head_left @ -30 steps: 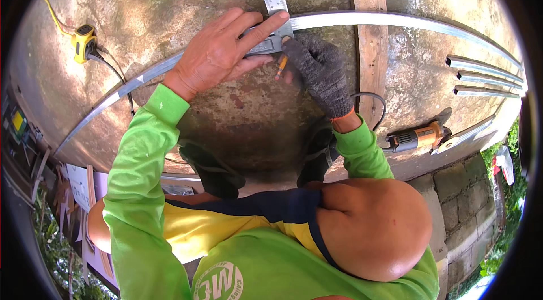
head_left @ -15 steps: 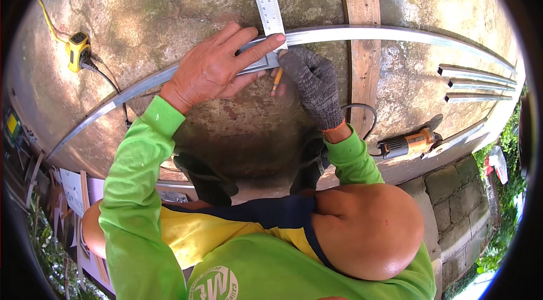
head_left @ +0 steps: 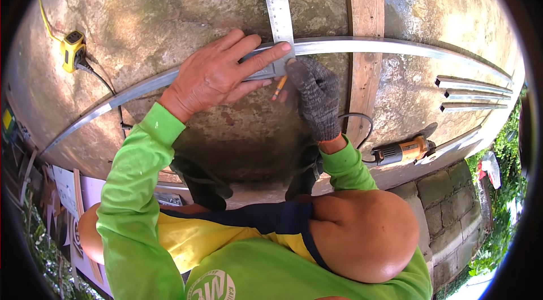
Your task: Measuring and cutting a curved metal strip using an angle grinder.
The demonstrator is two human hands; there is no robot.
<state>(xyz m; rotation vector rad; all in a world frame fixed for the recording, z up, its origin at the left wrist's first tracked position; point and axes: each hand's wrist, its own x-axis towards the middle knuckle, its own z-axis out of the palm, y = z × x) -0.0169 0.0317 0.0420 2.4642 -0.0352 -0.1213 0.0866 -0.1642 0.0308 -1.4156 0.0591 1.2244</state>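
Observation:
My bare left hand [head_left: 210,78] presses a metal square, gripping its grey stock against a long, shiny metal bar [head_left: 350,46]. The square's marked blade [head_left: 276,6] lies across the bar and points away from me. My right hand [head_left: 318,96], in a dark grey knitted glove, is closed around a pencil [head_left: 279,88] beside the stock. The pencil's orange end points down toward me; its other end is hidden by the glove. The gloved thumb sits at the corner where blade and stock meet.
A wooden plank [head_left: 365,68] lies under the bar to the right. Several short square tubes [head_left: 475,96] rest farther right, above an orange-and-black power tool [head_left: 404,150] with a cord. A yellow outlet block [head_left: 73,51] with a plugged-in black cable sits at left on the stained concrete.
The whole view has shifted slightly, with the bar appearing lower. Both hands keep their places on the square and the pencil.

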